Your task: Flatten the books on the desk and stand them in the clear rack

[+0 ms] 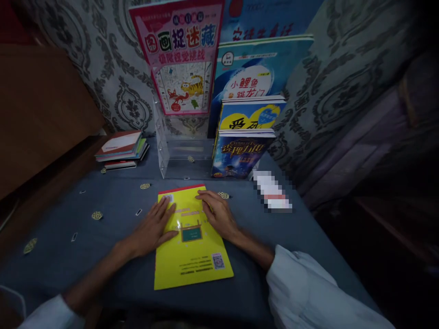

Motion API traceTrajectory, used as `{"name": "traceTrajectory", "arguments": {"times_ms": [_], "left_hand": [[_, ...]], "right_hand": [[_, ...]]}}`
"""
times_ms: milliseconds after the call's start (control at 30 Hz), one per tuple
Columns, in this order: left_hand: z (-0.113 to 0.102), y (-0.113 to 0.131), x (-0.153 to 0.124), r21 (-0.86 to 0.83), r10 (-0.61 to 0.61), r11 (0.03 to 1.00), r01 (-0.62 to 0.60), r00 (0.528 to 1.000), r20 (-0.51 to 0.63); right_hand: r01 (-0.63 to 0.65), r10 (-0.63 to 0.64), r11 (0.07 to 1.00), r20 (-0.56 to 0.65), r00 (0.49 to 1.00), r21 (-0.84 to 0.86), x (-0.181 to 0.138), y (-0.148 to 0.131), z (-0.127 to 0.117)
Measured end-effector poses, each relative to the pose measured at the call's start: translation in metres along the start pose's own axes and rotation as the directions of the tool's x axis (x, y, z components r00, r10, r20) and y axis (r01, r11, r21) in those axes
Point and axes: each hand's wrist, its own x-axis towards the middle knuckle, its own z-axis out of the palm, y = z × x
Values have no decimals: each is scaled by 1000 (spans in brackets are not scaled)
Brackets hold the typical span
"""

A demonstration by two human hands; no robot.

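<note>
A thin yellow book [192, 256] with a red top edge lies flat on the blue-grey tablecloth [103, 256], its back cover with a QR code facing up. My left hand [152, 228] rests flat on the book's left side, fingers stretched out. My right hand [216, 212] lies on the book's upper right part, fingers extended and pressing down on the cover. Neither hand grips anything.
A clear acrylic book stand [171, 155] at the back holds a pink picture book [180, 55], blue books [254, 73] and a dark-covered book [240, 155]. A small stack of books [121, 148] lies at left. A wooden board [37, 109] stands far left.
</note>
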Motion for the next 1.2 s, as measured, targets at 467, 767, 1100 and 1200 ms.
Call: {"name": "traceTrajectory", "arguments": {"times_ms": [467, 767, 1100, 1200], "left_hand": [[-3, 16, 70, -168, 43, 983, -68, 988, -149], [14, 11, 68, -121, 32, 991, -50, 988, -150], [14, 8, 69, -82, 22, 996, -35, 987, -159], [13, 6, 70, -88, 15, 996, -28, 989, -150]], "right_hand": [[80, -58, 994, 264, 963, -73, 13, 4, 27], [-115, 172, 935, 144, 974, -336, -15, 52, -28], [-62, 106, 937, 112, 988, -345, -12, 62, -43], [-44, 85, 937, 105, 991, -347, -11, 65, -44]]}}
